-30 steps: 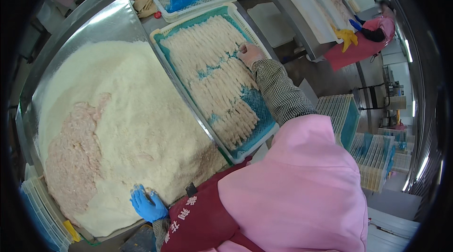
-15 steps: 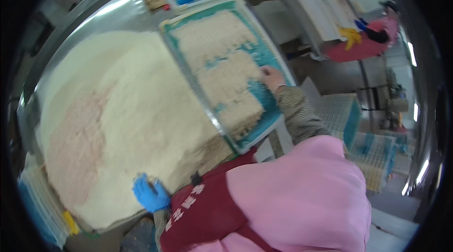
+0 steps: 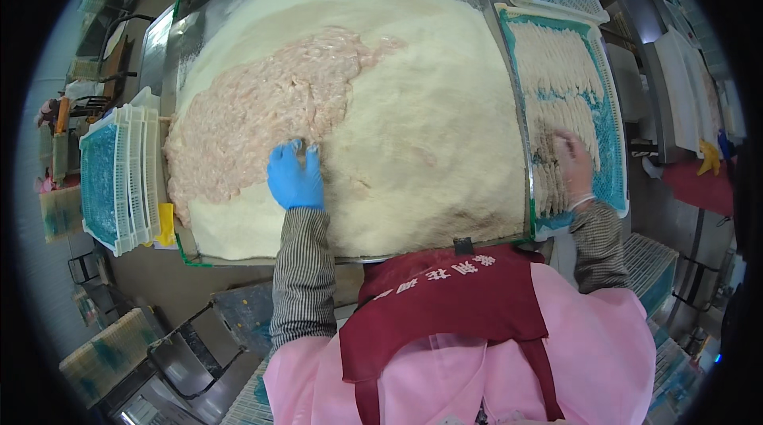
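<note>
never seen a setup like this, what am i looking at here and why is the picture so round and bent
This is no machine: a person is working with both hands, and the picture comes from a wide fisheye camera worn on their head, looking down. That lens bends straight edges near the rim.

In front of them is a big metal tray table heaped with pale breadcrumbs and a pile of pinkish raw strips. The left hand, in a blue glove, rests flat at the edge of that pink pile, holding nothing that shows. The right hand lies open on rows of breaded strips laid on a blue-lined tray. White stacked trays stand to the left.
</note>
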Demonstrator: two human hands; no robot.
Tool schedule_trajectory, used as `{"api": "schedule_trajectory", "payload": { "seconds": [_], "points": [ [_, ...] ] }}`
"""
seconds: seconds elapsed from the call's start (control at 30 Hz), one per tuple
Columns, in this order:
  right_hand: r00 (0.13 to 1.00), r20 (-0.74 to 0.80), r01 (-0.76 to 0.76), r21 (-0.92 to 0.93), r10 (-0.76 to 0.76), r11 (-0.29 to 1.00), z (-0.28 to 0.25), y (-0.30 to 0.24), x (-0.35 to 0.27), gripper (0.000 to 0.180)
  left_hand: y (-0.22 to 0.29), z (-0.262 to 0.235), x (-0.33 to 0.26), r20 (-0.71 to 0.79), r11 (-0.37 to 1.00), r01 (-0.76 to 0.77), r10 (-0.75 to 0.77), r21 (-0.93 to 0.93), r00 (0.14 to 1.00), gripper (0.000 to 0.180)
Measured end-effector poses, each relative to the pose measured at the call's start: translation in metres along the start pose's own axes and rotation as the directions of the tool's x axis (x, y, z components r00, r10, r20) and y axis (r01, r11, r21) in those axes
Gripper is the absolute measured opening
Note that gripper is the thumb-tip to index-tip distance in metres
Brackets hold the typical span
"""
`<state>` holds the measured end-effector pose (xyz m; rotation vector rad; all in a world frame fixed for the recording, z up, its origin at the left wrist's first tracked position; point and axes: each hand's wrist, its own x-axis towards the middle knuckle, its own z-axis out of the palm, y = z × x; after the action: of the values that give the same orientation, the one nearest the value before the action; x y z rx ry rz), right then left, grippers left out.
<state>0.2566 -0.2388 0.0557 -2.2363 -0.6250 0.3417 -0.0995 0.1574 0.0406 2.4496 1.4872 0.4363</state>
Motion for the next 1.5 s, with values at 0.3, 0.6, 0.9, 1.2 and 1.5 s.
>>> {"api": "schedule_trajectory", "payload": {
  "seconds": [0.3, 0.6, 0.9, 1.2, 1.5],
  "points": [
    [0.599, 0.710, 0.181, 0.330, -0.370, 0.926, 0.205, -0.137, -0.063, 0.033, 0.026, 0.018, 0.054, -0.104, 0.988, -0.083, 0.097, 0.128, 0.990, 0.034],
    [0.364, 0.925, -0.677, 0.342, -0.108, 0.651, 0.306, -0.112, -0.075, 0.043, -0.006, 0.003, 0.011, 0.274, 0.971, -0.124, 0.178, -0.205, 0.945, 0.020],
    [0.327, 0.945, -0.764, 0.273, -0.015, 0.585, 0.278, -0.112, -0.052, 0.046, -0.030, -0.007, -0.075, 0.066, 0.984, -0.051, 0.063, -0.174, 0.996, 0.037],
    [0.328, 0.945, -0.755, 0.270, -0.012, 0.598, 0.269, -0.124, -0.050, 0.046, 0.005, 0.016, -0.034, 0.127, 0.929, -0.347, 0.362, -0.128, 0.924, 0.033],
    [0.331, 0.943, -0.727, 0.246, 0.013, 0.642, 0.277, -0.122, -0.048, 0.045, 0.000, -0.090, -0.023, 0.050, 0.412, 0.169, -0.285, -0.895, 0.957, 0.029]
  ]
}}
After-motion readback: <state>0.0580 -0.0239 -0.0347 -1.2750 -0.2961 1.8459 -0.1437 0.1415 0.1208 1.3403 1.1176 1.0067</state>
